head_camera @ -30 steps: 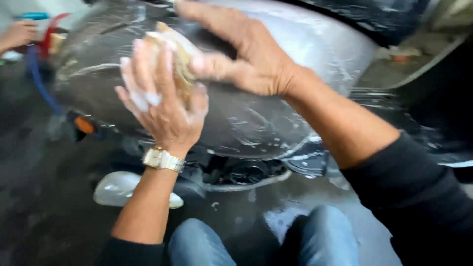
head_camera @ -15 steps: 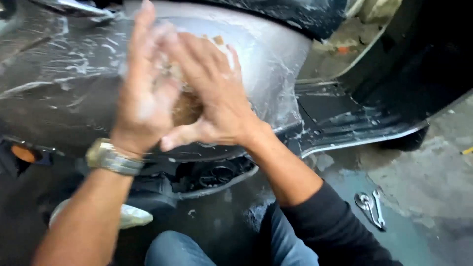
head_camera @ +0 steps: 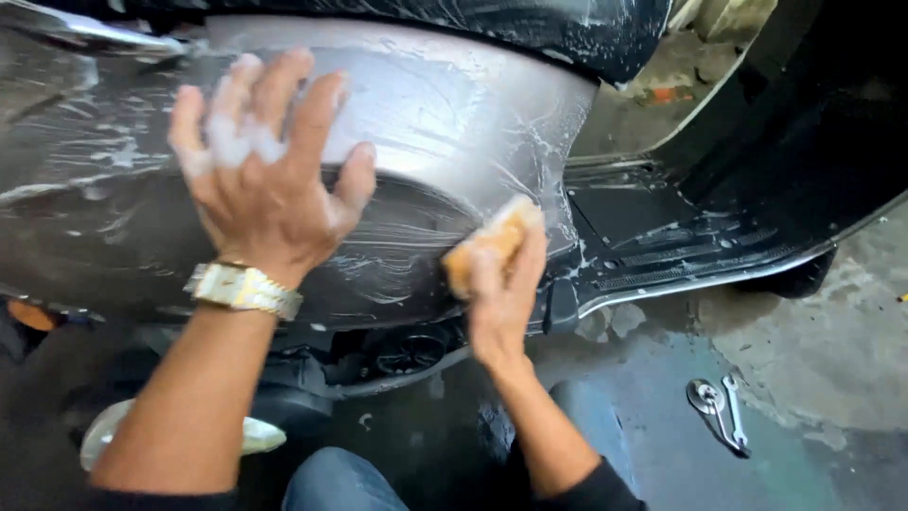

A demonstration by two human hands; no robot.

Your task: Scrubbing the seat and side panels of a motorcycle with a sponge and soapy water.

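A grey scooter side panel (head_camera: 445,123), wet and streaked with soap foam, fills the upper view. My left hand (head_camera: 265,180) lies flat on it with fingers spread and foam on the fingertips; a gold watch sits on that wrist. My right hand (head_camera: 501,293) grips a yellow-orange sponge (head_camera: 487,244) and presses it against the lower front edge of the panel, close to the black footboard (head_camera: 681,246).
Wet concrete floor lies below the scooter. A metal wrench (head_camera: 719,409) rests on the floor at lower right. My knees in blue jeans (head_camera: 336,478) show at the bottom. A pale sandal-like object (head_camera: 255,435) lies under the scooter at lower left.
My hands were together on the sponge; now they are apart. The right hand carried the sponge down and right to the panel's edge, and the left hand spread flat on the panel.
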